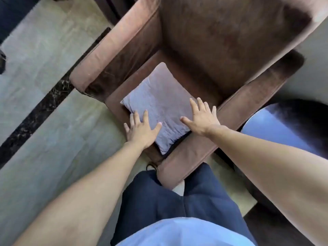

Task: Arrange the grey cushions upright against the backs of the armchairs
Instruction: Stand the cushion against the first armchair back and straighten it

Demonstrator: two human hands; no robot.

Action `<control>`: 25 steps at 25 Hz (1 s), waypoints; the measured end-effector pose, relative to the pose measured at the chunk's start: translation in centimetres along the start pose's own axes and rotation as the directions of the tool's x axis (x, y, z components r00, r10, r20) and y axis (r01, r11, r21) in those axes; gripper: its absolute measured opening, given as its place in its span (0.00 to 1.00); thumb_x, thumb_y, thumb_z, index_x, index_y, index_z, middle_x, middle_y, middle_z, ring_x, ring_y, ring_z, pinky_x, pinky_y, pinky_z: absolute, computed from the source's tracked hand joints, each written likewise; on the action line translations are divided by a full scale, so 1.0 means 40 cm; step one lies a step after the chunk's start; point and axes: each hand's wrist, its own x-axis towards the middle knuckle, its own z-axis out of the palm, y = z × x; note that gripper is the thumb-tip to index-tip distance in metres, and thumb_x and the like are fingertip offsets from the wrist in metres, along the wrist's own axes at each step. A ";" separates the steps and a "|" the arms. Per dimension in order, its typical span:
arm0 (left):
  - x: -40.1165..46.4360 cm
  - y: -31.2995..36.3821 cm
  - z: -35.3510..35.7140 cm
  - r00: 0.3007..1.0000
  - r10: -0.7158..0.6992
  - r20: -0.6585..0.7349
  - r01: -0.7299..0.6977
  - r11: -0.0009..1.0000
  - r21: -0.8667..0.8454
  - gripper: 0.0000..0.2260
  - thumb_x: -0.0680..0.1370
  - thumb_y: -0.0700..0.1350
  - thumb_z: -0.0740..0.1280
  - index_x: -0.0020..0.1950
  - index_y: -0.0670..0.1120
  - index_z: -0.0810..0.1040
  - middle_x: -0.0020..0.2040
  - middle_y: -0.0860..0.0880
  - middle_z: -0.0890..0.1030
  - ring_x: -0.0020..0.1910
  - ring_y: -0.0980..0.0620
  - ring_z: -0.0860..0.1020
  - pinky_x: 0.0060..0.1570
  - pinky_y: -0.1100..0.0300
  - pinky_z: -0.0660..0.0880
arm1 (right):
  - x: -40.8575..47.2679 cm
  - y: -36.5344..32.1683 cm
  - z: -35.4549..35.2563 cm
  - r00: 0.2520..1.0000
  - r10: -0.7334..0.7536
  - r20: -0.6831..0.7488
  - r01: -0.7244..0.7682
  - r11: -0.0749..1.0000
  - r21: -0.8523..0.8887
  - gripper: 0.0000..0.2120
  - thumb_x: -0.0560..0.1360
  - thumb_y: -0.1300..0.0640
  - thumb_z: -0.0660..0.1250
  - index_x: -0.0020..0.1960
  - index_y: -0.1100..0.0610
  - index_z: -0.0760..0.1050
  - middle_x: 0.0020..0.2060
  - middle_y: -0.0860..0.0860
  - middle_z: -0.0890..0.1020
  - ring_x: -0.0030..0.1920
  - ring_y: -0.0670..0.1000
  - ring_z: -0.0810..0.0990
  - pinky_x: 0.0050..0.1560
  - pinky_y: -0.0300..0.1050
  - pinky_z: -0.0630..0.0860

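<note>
A grey square cushion lies flat on the seat of a brown armchair, near the seat's front edge and away from the backrest. My left hand hovers with spread fingers over the cushion's near left edge. My right hand is spread over the cushion's right edge, beside the right armrest. Neither hand grips anything. The chair's back rises at the top of the view, bare.
A round glossy side table stands right of the armchair. Pale tiled floor with a dark stripe runs on the left. My legs in dark blue trousers stand against the chair's front corner.
</note>
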 end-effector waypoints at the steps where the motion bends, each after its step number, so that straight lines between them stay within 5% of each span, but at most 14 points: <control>1: 0.027 -0.005 0.011 0.999 -0.019 0.031 0.018 1.000 0.019 0.39 0.79 0.70 0.53 0.84 0.52 0.47 0.85 0.43 0.44 0.84 0.43 0.43 0.79 0.37 0.45 | 0.025 0.002 0.011 0.999 0.013 0.033 -0.013 1.000 -0.014 0.42 0.78 0.29 0.53 0.82 0.48 0.42 0.83 0.54 0.45 0.82 0.60 0.45 0.79 0.66 0.42; 6: 0.189 -0.098 0.087 0.993 -0.043 0.113 0.045 0.999 -0.012 0.37 0.81 0.66 0.57 0.84 0.50 0.49 0.84 0.42 0.45 0.84 0.42 0.44 0.80 0.37 0.46 | 0.139 -0.015 0.113 0.981 0.133 0.140 -0.129 0.991 -0.040 0.40 0.79 0.32 0.54 0.83 0.49 0.43 0.83 0.55 0.46 0.82 0.61 0.46 0.79 0.66 0.42; 13: 0.483 -0.265 0.218 0.980 0.057 0.191 -0.043 0.996 -0.079 0.35 0.81 0.61 0.59 0.82 0.47 0.51 0.83 0.38 0.51 0.83 0.40 0.49 0.79 0.39 0.51 | 0.374 -0.057 0.224 0.949 0.316 0.007 -0.315 0.944 0.097 0.36 0.81 0.37 0.56 0.82 0.50 0.48 0.82 0.54 0.51 0.82 0.54 0.47 0.80 0.64 0.45; 16: 0.559 -0.339 0.275 0.976 0.166 0.144 -0.168 0.986 0.004 0.33 0.80 0.61 0.61 0.81 0.46 0.58 0.77 0.37 0.63 0.78 0.37 0.60 0.76 0.39 0.59 | 0.462 -0.069 0.279 0.927 0.376 0.018 -0.376 0.921 0.102 0.35 0.82 0.39 0.57 0.82 0.51 0.49 0.82 0.55 0.51 0.82 0.56 0.49 0.80 0.64 0.46; 19: 0.597 -0.357 0.299 0.993 0.086 0.077 -0.068 0.973 -0.218 0.28 0.79 0.59 0.66 0.73 0.44 0.66 0.68 0.38 0.72 0.68 0.35 0.72 0.67 0.42 0.70 | 0.545 -0.099 0.331 0.926 0.375 -0.037 -0.365 0.917 0.159 0.36 0.81 0.37 0.56 0.82 0.52 0.49 0.81 0.57 0.52 0.81 0.60 0.50 0.79 0.63 0.48; 22: 0.660 -0.332 0.319 0.971 -0.158 0.181 0.235 0.775 -0.587 0.32 0.77 0.63 0.67 0.69 0.40 0.68 0.66 0.40 0.76 0.65 0.39 0.76 0.65 0.46 0.73 | 0.616 -0.081 0.345 0.921 0.363 -0.139 -0.333 0.922 0.197 0.35 0.81 0.37 0.54 0.81 0.53 0.51 0.80 0.59 0.55 0.81 0.61 0.51 0.79 0.63 0.47; 25: 0.714 -0.277 0.334 0.836 -0.326 0.440 0.516 0.199 -0.833 0.48 0.61 0.78 0.68 0.71 0.47 0.70 0.66 0.49 0.79 0.63 0.48 0.79 0.66 0.45 0.76 | 0.687 -0.032 0.328 0.911 0.382 -0.153 -0.332 0.903 0.272 0.32 0.83 0.39 0.53 0.80 0.55 0.55 0.78 0.59 0.62 0.79 0.59 0.57 0.79 0.64 0.47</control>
